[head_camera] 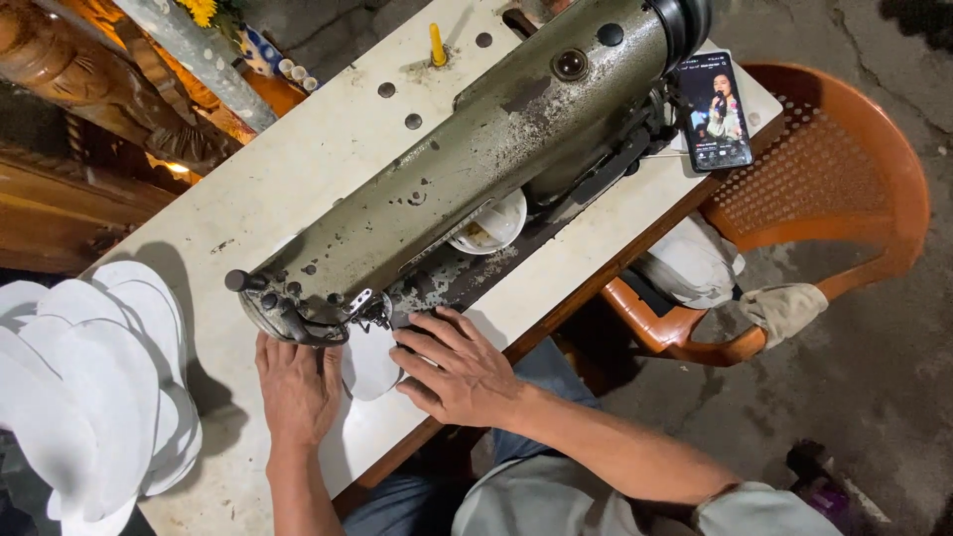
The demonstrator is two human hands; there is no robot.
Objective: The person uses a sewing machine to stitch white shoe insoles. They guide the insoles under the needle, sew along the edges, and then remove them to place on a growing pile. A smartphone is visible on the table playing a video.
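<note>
Head view: far left, a stack of white cut pieces [94, 387] hangs over the table [298, 169] edge, and a nudge from my elbow could, I judge, spill it. My left hand [296, 389] lies flat, fingers together, pressing the near edge of the white piece [369, 362] just under the sewing machine [467, 169] head. My right hand [457, 365] rests beside it, fingers spread, tips close to the needle; if the piece slips they could slide under it. The piece is thin, rounded and plain white, lying flat between both hands. Far right, a phone [713, 111] leans against the machine.
</note>
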